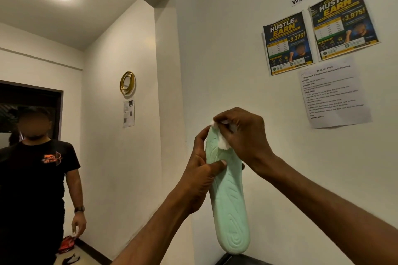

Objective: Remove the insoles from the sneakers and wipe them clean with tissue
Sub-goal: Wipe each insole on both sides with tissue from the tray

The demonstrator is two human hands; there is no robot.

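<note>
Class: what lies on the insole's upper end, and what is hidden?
A white tissue, pinched by the right hand. That hand covers most of the tissue and the insole tip.

Mint-green insole (229,204) with embossed swirls; white tissue (224,143); black-and-yellow posters (287,43).

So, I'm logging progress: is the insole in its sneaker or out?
Out. The left hand holds the mint-green insole upright in the air, the right hand presses tissue to its top end.
</note>
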